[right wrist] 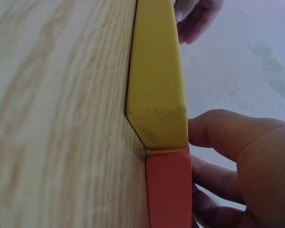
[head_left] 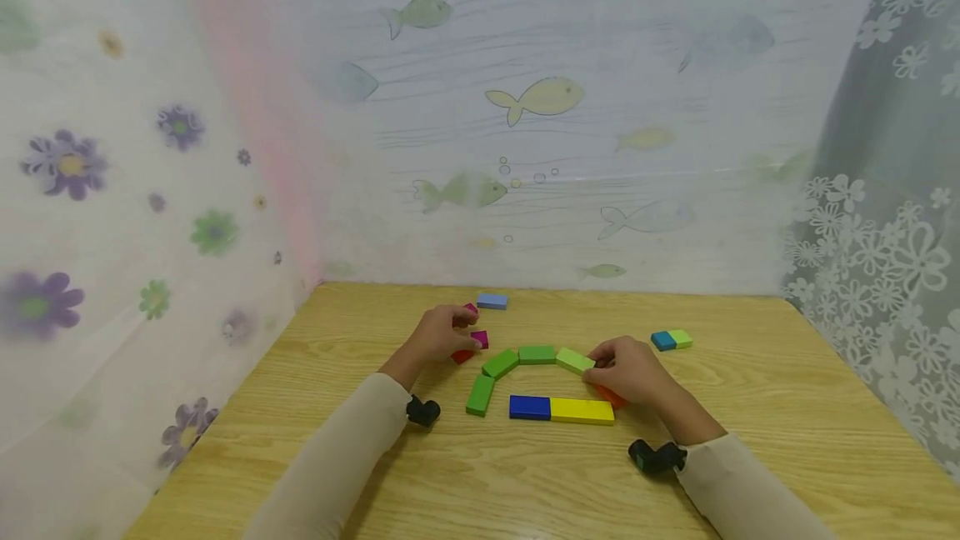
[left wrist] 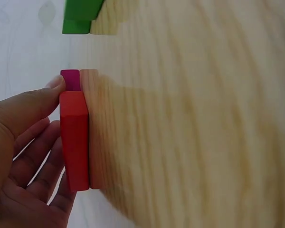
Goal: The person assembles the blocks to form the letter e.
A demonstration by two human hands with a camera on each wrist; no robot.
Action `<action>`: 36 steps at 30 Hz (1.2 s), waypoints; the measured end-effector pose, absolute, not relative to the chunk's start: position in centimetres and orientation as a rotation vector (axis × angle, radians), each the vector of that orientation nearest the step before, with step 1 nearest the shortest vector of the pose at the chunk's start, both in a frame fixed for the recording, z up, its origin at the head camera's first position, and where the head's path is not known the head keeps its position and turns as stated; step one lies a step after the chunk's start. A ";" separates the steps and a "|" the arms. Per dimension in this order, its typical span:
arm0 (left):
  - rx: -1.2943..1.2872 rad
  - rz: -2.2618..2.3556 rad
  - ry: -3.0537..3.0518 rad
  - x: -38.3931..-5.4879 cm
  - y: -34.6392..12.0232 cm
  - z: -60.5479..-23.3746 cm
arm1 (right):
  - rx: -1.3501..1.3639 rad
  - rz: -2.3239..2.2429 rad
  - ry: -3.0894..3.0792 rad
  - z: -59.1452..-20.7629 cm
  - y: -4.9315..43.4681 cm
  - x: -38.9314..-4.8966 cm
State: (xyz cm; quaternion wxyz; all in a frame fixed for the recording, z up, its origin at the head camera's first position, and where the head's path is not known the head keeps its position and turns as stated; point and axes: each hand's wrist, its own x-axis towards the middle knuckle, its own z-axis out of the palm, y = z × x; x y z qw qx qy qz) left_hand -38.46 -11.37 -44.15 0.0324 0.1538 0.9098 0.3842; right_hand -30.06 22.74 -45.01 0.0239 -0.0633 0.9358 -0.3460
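In the head view, my left hand [head_left: 438, 335] is by a magenta block [head_left: 481, 340] and a red block [head_left: 462, 356]; its thumb touches the magenta one. The left wrist view shows its other fingers spread behind the red block [left wrist: 75, 142]. My right hand [head_left: 628, 369] pinches the right end of a light green block [head_left: 574, 361], thumb on the near side. This block ends an arch of green blocks [head_left: 537, 355]. Partly under the right hand lies an orange-red block [head_left: 611, 396], touching the end of a yellow block [right wrist: 157, 71] in the right wrist view.
A dark blue block [head_left: 529, 407] and the yellow block form a row below the arch. Behind the left hand are a light blue block [head_left: 492, 302] and another magenta block [head_left: 471, 308]. A teal block [head_left: 663, 341] and a lime block [head_left: 680, 338] lie at the right.
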 end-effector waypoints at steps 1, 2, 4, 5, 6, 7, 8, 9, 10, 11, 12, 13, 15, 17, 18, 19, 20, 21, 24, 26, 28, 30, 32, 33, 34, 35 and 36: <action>0.466 1.186 2.798 -38.5 -11.4 -44.3 | -0.196 -1.072 2.896 -45.0 22.7 -30.1; 0.460 1.192 2.795 -38.6 -11.4 -44.3 | -0.195 -1.072 2.896 -45.0 22.7 -30.0; 0.458 1.193 2.794 -38.7 -11.4 -44.5 | -0.198 -1.073 2.897 -45.0 22.7 -30.0; 0.460 1.186 2.801 -38.7 -11.4 -44.5 | -0.199 -1.073 2.897 -45.0 22.7 -30.0; 0.467 1.178 2.807 -38.7 -11.4 -44.5 | -0.198 -1.074 2.897 -44.9 22.7 -30.0; 0.473 1.168 2.815 -38.8 -11.3 -44.5 | -0.199 -1.074 2.897 -44.9 22.7 -30.0; 0.478 1.158 2.820 -38.8 -11.3 -44.5 | -0.200 -1.074 2.897 -44.9 22.7 -30.0; 0.484 1.148 2.825 -38.8 -11.3 -44.5 | -0.199 -1.074 2.896 -44.8 22.7 -30.0; 0.490 1.141 2.828 -38.8 -11.2 -44.5 | -0.199 -1.073 2.896 -44.8 22.7 -29.9; 0.494 1.137 2.829 -38.8 -11.2 -44.4 | -0.198 -1.072 2.895 -44.8 22.8 -29.9; 0.499 1.135 2.830 -38.8 -11.2 -44.4 | -0.197 -1.072 2.895 -44.8 22.8 -29.9; 0.506 1.133 2.831 -38.8 -11.2 -44.4 | -0.198 -1.072 2.895 -44.8 22.8 -29.9; 0.515 1.130 2.833 -38.8 -11.2 -44.4 | -0.200 -1.073 2.894 -44.9 22.8 -29.9; 0.515 1.125 2.840 -38.8 -11.2 -44.5 | -0.203 -1.074 2.895 -44.9 22.8 -29.9; 0.512 1.119 2.846 -38.9 -11.2 -44.6 | -0.204 -1.076 2.895 -44.9 22.8 -29.9; 0.508 1.114 2.851 -38.9 -11.2 -44.6 | -0.206 -1.076 2.895 -44.9 22.8 -29.9; 0.496 1.112 2.855 -38.8 -11.1 -44.6 | -0.207 -1.075 2.896 -44.9 22.8 -29.9; 0.488 1.114 2.854 -38.8 -11.1 -44.5 | -0.206 -1.075 2.896 -44.9 22.8 -29.9; 0.460 1.145 2.840 -38.7 -11.0 -44.4 | -0.202 -1.075 2.893 -44.8 22.8 -29.9; 0.438 1.184 2.819 -38.5 -11.0 -44.2 | -0.199 -1.076 2.891 -44.8 22.8 -29.8; 0.420 1.224 2.801 -38.4 -10.9 -43.9 | -0.196 -1.077 2.888 -44.8 22.8 -29.8; 0.411 1.244 2.794 -38.1 -10.7 -43.7 | -0.194 -1.080 2.884 -44.7 22.8 -29.8; 0.417 1.251 2.794 -37.8 -10.6 -43.4 | -0.195 -1.083 2.880 -44.7 22.8 -29.8; 0.420 1.254 2.795 -37.7 -10.6 -43.3 | -0.196 -1.083 2.880 -44.7 22.8 -29.8; 0.422 1.257 2.797 -37.6 -10.5 -43.2 | -0.197 -1.084 2.880 -44.7 22.8 -29.7; 0.423 1.263 2.796 -37.4 -10.5 -43.1 | -0.200 -1.086 2.881 -44.7 22.8 -29.7; 0.423 1.271 2.795 -37.3 -10.4 -43.0 | -0.202 -1.087 2.882 -44.7 22.8 -29.7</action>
